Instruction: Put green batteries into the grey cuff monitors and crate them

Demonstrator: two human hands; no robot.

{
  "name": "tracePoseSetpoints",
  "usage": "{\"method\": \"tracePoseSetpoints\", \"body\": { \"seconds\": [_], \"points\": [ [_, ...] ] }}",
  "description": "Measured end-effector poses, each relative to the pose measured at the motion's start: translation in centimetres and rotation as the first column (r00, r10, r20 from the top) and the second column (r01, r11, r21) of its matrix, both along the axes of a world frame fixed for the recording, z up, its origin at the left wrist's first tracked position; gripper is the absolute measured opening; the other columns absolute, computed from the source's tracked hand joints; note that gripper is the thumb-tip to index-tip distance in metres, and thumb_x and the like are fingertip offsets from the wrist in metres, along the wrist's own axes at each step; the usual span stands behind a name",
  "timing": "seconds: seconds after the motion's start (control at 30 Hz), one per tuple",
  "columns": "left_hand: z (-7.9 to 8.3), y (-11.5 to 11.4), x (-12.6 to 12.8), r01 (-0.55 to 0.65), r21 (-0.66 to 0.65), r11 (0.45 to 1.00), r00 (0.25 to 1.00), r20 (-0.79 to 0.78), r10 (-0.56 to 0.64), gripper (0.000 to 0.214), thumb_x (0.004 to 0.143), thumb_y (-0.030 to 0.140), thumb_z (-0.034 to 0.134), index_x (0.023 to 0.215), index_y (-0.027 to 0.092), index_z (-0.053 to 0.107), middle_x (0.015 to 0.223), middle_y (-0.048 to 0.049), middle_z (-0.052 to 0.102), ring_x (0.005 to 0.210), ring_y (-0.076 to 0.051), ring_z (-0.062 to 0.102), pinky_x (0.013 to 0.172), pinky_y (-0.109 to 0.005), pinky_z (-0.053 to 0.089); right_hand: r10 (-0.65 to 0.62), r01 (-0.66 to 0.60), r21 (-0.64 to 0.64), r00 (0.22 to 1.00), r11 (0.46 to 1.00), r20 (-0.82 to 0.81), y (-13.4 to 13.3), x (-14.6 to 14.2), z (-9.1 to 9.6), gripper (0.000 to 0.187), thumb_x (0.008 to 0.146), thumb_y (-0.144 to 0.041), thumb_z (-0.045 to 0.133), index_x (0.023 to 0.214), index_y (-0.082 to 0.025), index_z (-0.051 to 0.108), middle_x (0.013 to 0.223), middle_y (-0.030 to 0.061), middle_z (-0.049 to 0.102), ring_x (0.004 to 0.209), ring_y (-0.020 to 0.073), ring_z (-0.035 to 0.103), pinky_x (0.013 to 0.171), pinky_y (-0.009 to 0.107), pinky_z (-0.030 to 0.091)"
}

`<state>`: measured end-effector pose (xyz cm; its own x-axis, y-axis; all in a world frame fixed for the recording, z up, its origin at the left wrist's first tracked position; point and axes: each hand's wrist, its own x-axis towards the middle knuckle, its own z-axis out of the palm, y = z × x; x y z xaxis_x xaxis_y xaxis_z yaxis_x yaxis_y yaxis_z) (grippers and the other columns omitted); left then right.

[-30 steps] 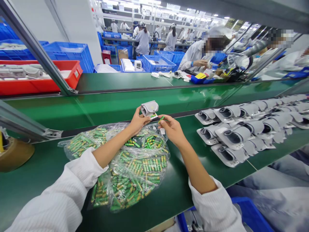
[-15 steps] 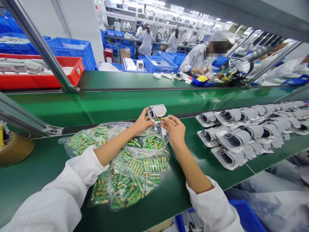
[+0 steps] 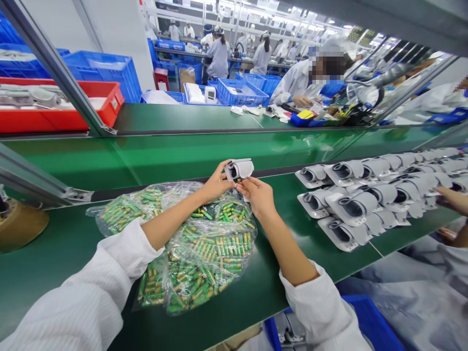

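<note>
Left hand (image 3: 218,183): grips a white wrist-cuff monitor (image 3: 239,170) from its left side, lifted just above a green conveyor belt (image 3: 256,302).
Right hand (image 3: 258,197): fingertips (image 3: 242,184) press against the monitor's lower edge, hand just beside the left one.
Below both hands: a clear plastic bag of green AA batteries (image 3: 208,248), lying loose and heaped on the belt.
Right of the right hand: rows of matching white monitors (image 3: 351,204), and another person's hand (image 3: 451,200) at their far end.

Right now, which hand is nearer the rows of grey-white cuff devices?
Right. The right hand sits just left of the rows of grey-white cuff devices; the left hand sits farther left.
</note>
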<state>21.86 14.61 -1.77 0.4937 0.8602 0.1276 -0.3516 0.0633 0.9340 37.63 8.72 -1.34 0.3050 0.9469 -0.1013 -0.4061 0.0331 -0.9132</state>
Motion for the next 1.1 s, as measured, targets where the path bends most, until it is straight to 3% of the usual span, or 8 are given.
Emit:
{"method": "tracePoseSetpoints", "body": {
  "seconds": [0.2,0.33,0.47,0.6,0.73,0.93,1.03,1.1],
  "points": [
    [0.0,0.0,-0.1,0.036,-0.018,0.999,0.999,-0.001,-0.036,0.105,0.066,0.027,0.092,0.158,0.028,0.041,0.123,-0.0118,0.073,0.103,-0.025,0.073,0.099,-0.038,0.056,-0.056,0.056,0.008,0.994,0.998,0.089,0.1,-0.8,-0.5,0.039,0.066,-0.039,0.095,0.092,-0.016,0.078,0.074,-0.0016,0.074,0.063,0.0115,0.07,0.074,0.028,0.068],
    [-0.6,0.4,-0.2,0.077,0.03,0.997,0.997,-0.018,-0.076,0.111,0.068,0.035,0.093,0.162,0.026,0.035,0.125,-0.0139,0.072,0.107,-0.026,0.072,0.099,-0.039,0.054,-0.047,0.043,0.03,0.984,0.999,0.173,-0.2,-1.1,-0.2,0.04,0.068,-0.046,0.092,0.091,-0.016,0.078,0.07,-0.0028,0.07,0.064,0.0134,0.069,0.078,0.032,0.066],
    [-1.2,1.0,-0.2,0.068,0.06,0.996,0.997,-0.022,-0.067,0.112,0.071,0.039,0.092,0.164,0.026,0.03,0.125,-0.0145,0.072,0.104,-0.026,0.072,0.1,-0.042,0.054,-0.001,-0.011,0.056,0.976,0.998,0.216,-0.7,-1.2,0.3,0.047,0.067,-0.047,0.094,0.098,-0.016,0.076,0.079,0.0002,0.074,0.073,0.017,0.073,0.085,0.036,0.066],
    [-1.6,1.3,-0.1,0.032,0.062,0.998,0.999,-0.03,-0.03,0.112,0.07,0.038,0.093,0.163,0.027,0.031,0.124,-0.0133,0.073,0.104,-0.026,0.072,0.1,-0.043,0.054,-0.047,0.031,0.067,0.965,0.997,0.259,-0.9,-1.1,0.4,0.062,0.059,-0.042,0.099,0.107,-0.017,0.07,0.097,0.0058,0.078,0.084,0.0207,0.077,0.086,0.037,0.065],
    [-1.6,1.2,-0.1,0.034,0.059,0.998,0.998,-0.055,-0.03,0.113,0.07,0.038,0.093,0.163,0.025,0.031,0.122,-0.0135,0.073,0.103,-0.027,0.073,0.098,-0.043,0.056,-0.033,-0.006,0.083,0.884,0.997,0.467,-1.1,-1.0,0.4,0.051,0.071,-0.05,0.093,0.102,-0.015,0.073,0.096,0.0096,0.078,0.081,0.0232,0.077,0.078,0.036,0.063],
    [-1.7,1.3,0.0,0.048,0.055,0.997,0.999,-0.011,-0.048,0.105,0.073,0.035,0.092,0.161,0.027,0.035,0.123,-0.0122,0.074,0.106,-0.025,0.073,0.099,-0.039,0.055,-0.219,0.032,0.253,0.615,0.967,0.758,-1.3,-0.6,0.5,0.034,0.089,-0.052,0.077,0.093,-0.018,0.077,0.106,0.0104,0.073,0.072,0.0185,0.069,0.076,0.038,0.062],
    [-1.7,1.3,0.1,0.066,0.057,0.996,0.998,-0.007,-0.066,0.101,0.074,0.031,0.09,0.16,0.028,0.037,0.123,-0.0111,0.074,0.106,-0.025,0.074,0.098,-0.039,0.056,-0.232,0.044,0.261,0.611,0.964,0.757,-0.9,-0.3,0.1,0.031,0.088,-0.05,0.078,0.093,-0.019,0.077,0.106,0.0094,0.071,0.077,0.019,0.067,0.079,0.038,0.063],
    [-1.6,1.3,0.1,0.062,0.066,0.996,0.998,-0.028,-0.06,0.101,0.073,0.03,0.089,0.16,0.028,0.037,0.121,-0.0102,0.075,0.104,-0.025,0.075,0.097,-0.039,0.057,-0.198,0.058,0.217,0.677,0.975,0.709,-0.5,-0.1,-0.3,0.032,0.084,-0.049,0.081,0.095,-0.019,0.075,0.11,0.0099,0.07,0.082,0.0201,0.068,0.077,0.038,0.063]
  ]
}}
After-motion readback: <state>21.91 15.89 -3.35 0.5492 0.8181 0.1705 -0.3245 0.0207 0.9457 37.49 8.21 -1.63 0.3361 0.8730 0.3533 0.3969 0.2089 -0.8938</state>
